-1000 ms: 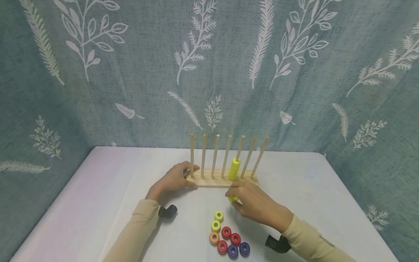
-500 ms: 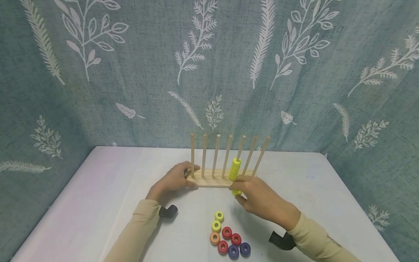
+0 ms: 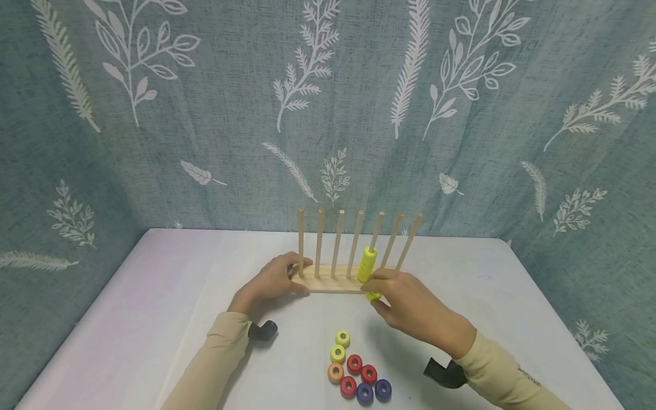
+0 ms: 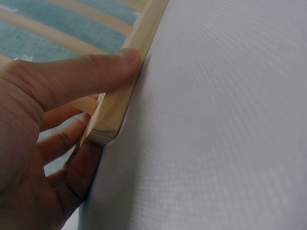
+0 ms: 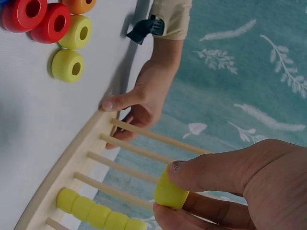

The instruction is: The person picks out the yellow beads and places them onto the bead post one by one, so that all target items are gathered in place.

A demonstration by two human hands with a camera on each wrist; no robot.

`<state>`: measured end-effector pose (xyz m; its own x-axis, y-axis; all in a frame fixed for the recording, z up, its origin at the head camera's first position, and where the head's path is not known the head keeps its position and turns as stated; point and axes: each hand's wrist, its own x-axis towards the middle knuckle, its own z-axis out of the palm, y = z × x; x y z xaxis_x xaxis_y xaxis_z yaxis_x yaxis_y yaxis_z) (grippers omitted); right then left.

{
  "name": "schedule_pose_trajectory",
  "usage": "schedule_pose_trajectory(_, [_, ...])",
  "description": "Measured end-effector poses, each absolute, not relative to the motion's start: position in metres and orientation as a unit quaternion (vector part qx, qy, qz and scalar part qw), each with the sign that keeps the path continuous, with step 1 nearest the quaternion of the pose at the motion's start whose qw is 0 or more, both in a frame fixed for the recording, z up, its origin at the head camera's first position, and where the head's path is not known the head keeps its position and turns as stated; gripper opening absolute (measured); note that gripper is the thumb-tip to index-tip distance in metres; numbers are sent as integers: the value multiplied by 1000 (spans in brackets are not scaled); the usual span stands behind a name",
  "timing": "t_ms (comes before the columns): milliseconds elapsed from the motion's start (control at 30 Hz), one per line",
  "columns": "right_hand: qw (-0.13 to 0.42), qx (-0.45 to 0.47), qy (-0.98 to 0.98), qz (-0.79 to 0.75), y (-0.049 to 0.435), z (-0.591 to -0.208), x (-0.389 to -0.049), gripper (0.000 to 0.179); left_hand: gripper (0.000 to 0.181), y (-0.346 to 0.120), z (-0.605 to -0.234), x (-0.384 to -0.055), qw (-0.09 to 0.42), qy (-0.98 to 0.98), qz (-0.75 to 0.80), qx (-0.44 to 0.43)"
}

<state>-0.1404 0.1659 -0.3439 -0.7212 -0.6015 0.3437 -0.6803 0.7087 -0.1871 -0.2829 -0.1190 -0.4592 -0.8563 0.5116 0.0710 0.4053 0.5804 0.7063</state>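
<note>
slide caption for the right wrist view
Right hand pinches a yellow bead while the left hand grips a wooden peg rack.

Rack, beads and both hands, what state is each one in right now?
Wooden rack: upright
Stacked yellow beads: threaded on the fifth peg from left
Other pegs: no beads showing
Held yellow bead: pinched, not on a peg
Left hand: grip around the rack's left end
Right hand: grip pinching that bead
Loose yellow beads: flat, unthreaded
Orange bead: flat, unthreaded
Red beads: flat, unthreaded
Blue beads: flat, unthreaded

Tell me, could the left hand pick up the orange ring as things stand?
Probably not without letting go: the left hand grips the wooden rack, though nothing appears to cover the orange ring.
</note>
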Motion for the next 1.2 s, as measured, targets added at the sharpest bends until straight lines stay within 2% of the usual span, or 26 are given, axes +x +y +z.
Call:
schedule_pose_trajectory(267, [129, 343, -917, 157, 167, -339, -139, 27, 66, -119, -460, -284, 71, 888, 377, 253])
schedule_pose_trajectory(833, [182, 345, -909, 147, 170, -326, -144, 29, 67, -120, -456, -284, 81, 883, 388, 253])
schedule_pose_trajectory(1200, [188, 340, -909, 152, 177, -314, -148, 30, 66, -119, -459, -284, 86, 884, 387, 247])
